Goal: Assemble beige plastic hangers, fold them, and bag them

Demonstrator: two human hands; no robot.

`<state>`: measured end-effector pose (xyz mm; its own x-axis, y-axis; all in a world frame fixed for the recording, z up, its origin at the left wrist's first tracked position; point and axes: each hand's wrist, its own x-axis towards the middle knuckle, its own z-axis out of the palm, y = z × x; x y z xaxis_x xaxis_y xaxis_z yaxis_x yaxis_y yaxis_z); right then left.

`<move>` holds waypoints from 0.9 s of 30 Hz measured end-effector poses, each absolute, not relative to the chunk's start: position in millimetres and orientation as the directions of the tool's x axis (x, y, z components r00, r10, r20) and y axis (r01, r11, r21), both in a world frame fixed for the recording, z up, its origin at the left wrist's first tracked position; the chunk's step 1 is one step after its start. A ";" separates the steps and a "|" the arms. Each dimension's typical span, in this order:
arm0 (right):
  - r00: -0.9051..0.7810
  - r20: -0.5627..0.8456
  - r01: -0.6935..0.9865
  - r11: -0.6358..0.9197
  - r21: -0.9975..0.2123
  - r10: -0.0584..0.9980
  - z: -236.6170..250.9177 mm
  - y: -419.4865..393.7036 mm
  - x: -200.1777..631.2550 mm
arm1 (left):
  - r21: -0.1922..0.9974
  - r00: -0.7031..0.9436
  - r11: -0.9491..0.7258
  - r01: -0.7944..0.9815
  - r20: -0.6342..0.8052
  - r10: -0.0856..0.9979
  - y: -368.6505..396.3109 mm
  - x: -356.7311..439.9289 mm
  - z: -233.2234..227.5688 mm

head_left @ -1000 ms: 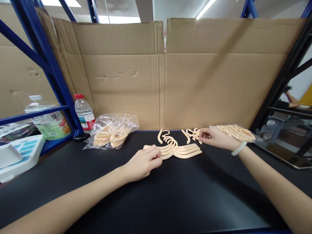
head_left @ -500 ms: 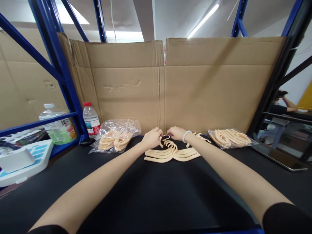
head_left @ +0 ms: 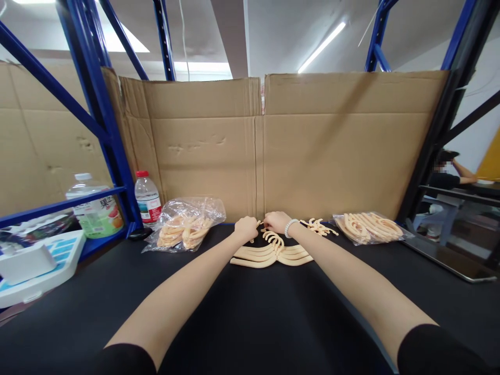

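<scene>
You face a tall cardboard wall (head_left: 297,151) that stands along the far edge of the black table (head_left: 250,323), with blue rack posts (head_left: 97,104) rising on your left and a dark post on your right. Your two bare arms reach straight forward over the table and meet at its far middle. Your left hand (head_left: 246,228) and right hand (head_left: 276,221) sit close together, almost touching, both curled at the hook ends of the stack of cream plastic hangers (head_left: 271,251); fingers look pinched on a small cream hook piece between them, but it is too small to tell which hand has the grip. The hanger stack lies flat on the table just in front of your hands, arms fanned left and right, hooks pointing toward the cardboard. White bead bracelet (head_left: 289,227) on your right wrist. Just right of that wrist lies a loose pile of small cream hooks (head_left: 318,226). Farther right, a clear bag of hangers (head_left: 369,226) lies flat. Left of your hands sits another clear bag of hangers (head_left: 187,225), crumpled. Beyond it a red-capped water bottle (head_left: 148,198) stands by the blue post, and a bigger bottle with a green label (head_left: 96,205) sits behind the rail. A white and blue tray (head_left: 35,263) is at far left. Another person sits far right, well apart.
</scene>
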<state>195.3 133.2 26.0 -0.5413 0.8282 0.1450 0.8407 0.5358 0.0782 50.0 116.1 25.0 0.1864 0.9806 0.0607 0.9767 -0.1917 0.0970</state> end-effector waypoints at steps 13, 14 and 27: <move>0.020 0.488 0.636 0.366 -0.679 0.872 38.9 59.2 232.4 | 0.555 0.280 -0.388 0.736 0.273 0.920 60.9 12.4 37.1; 0.011 0.462 0.584 0.370 -0.723 0.887 35.3 47.6 233.1 | 0.606 0.291 -0.401 0.687 0.277 0.916 49.7 10.8 33.5; -0.160 0.194 -0.100 0.180 -0.979 0.968 14.5 -29.4 225.5 | 0.941 0.371 -0.338 -0.025 0.322 0.871 -25.6 16.8 -5.3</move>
